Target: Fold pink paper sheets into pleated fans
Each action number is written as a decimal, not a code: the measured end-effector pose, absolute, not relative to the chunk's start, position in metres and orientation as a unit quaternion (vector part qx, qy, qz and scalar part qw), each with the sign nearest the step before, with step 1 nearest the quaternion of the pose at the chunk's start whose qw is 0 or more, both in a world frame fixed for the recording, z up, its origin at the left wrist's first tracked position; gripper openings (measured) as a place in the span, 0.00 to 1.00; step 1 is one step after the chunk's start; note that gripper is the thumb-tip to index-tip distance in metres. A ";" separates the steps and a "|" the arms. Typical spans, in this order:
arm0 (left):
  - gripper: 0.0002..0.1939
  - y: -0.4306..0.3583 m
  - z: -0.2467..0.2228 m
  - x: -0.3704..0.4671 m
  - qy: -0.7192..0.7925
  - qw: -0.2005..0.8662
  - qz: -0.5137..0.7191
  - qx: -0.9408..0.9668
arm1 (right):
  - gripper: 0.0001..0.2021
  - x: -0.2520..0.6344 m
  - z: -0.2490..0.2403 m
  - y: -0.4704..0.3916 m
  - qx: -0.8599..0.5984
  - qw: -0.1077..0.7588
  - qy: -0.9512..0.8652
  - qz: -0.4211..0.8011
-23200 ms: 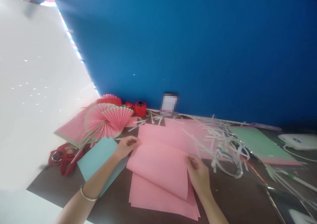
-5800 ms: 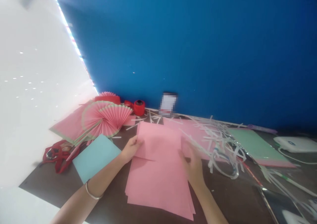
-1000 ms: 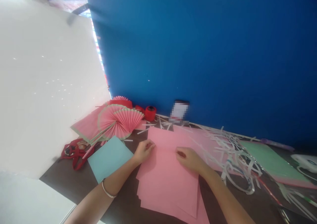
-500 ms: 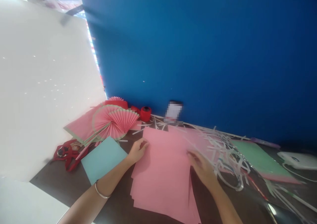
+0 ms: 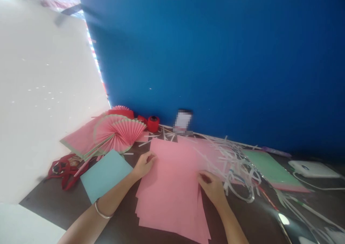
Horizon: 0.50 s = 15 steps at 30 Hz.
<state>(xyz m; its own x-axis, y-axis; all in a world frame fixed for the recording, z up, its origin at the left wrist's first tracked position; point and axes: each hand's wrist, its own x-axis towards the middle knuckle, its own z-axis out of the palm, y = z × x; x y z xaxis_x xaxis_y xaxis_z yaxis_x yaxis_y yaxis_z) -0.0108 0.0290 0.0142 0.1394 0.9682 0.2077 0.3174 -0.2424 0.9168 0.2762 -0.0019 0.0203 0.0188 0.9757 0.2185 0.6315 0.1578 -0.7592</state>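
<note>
A loose stack of pink paper sheets (image 5: 172, 190) lies before me on the dark table, its lower edges fanned unevenly. My left hand (image 5: 145, 164), with a bangle on the wrist, pinches the stack's upper left edge between thumb and fingers. At the right edge, my right hand (image 5: 211, 184) has its thumb and fingertips curled together on the paper. How many sheets each hand grips is hidden. A light blue-green sheet (image 5: 106, 175) lies under and beside my left forearm. Further pink paper (image 5: 215, 152) sits behind the stack, partly covered by white paper strips (image 5: 239, 165).
Pleated pink paper fans (image 5: 118, 132) with green edging lie at the left, near a red strap bundle (image 5: 64, 170). A red roll (image 5: 153, 124) and a phone-like object (image 5: 183, 122) stand by the blue panel (image 5: 215, 57). Green paper (image 5: 272, 166) and a white device (image 5: 314, 168) are at right.
The view has shifted slightly, so everything appears further left. My right hand has come in against the stack's right edge, its fingers more curled. My left hand keeps its place on the paper.
</note>
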 end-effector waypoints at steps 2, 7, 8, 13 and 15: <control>0.09 0.028 0.016 -0.011 0.495 0.378 0.438 0.649 | 0.11 0.276 0.018 -0.003 -0.617 0.383 -0.652 0.221; 0.10 0.027 0.019 -0.014 0.495 0.414 0.418 0.640 | 0.13 0.269 0.016 -0.009 -0.597 0.405 -0.657 0.217; 0.11 0.026 0.019 -0.014 0.496 0.422 0.412 0.637 | 0.13 0.268 0.016 -0.010 -0.594 0.410 -0.657 0.219; 0.10 0.027 0.018 -0.010 0.519 0.435 0.410 0.611 | 0.15 0.264 0.014 -0.011 -0.598 0.422 -0.641 0.230; 0.07 0.028 0.017 -0.009 0.532 0.446 0.402 0.597 | 0.15 0.263 0.015 -0.011 -0.604 0.427 -0.634 0.225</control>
